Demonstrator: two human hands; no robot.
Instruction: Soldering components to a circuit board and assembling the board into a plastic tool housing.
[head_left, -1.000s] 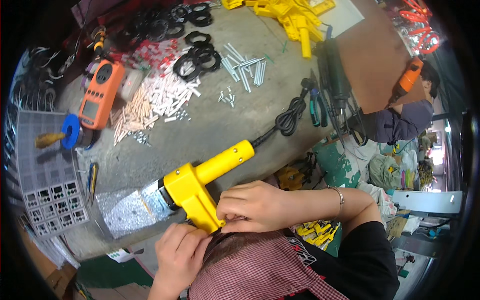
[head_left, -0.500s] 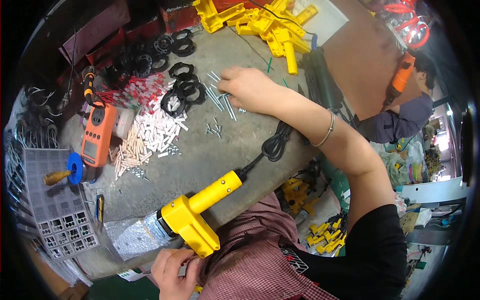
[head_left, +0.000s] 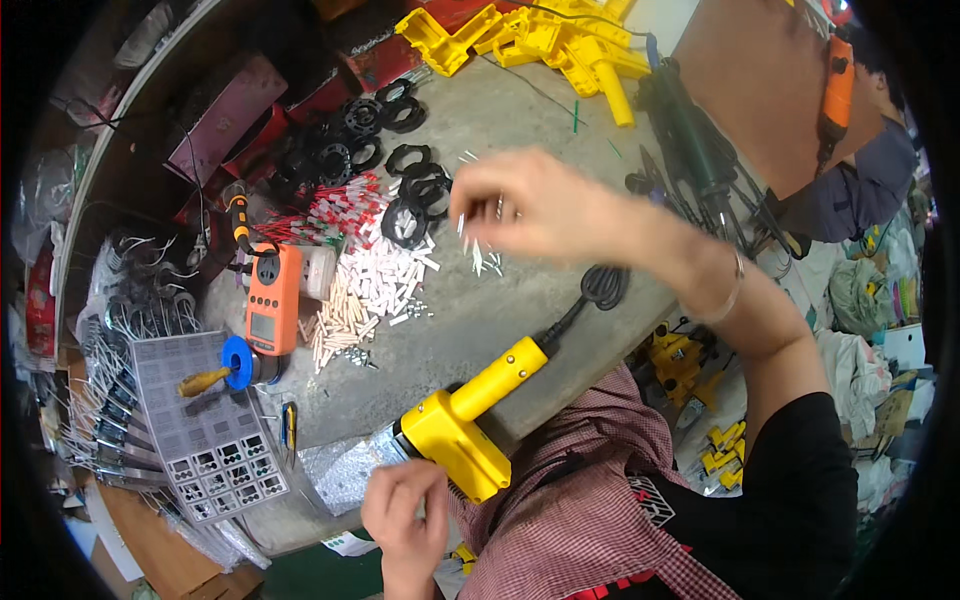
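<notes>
A yellow power-tool-like housing with a handle (head_left: 460, 440) lies at the bench's near edge, a black cord (head_left: 603, 287) coming from its handle. My left hand (head_left: 405, 510) is beside its lower end, fingers loosely curled, thumb apart, nothing visible in them; I cannot tell whether it touches the housing. Over the loose screws, my right hand (head_left: 540, 205) is smeared by motion, its fingers bent together. A slim silver piece, apparently a long screw (head_left: 461, 225), shows at its fingertips. Below that hand lie several small screws (head_left: 487, 263); the long screws behind it are partly hidden.
Black rings (head_left: 405, 222), white sleeves (head_left: 390, 280), beige pegs (head_left: 340, 325) and red-wired parts (head_left: 345, 210) lie left of centre. An orange meter (head_left: 273, 300) and solder spool (head_left: 238, 362) stand farther left. Yellow shells (head_left: 560, 50) are piled at the back; a soldering-iron-like tool (head_left: 700, 140) lies right.
The view has shifted, so the bench appears farther right. My right hand has lifted from the long screws, with a slim silver piece at its fingertips. My left hand stays beside the housing.
</notes>
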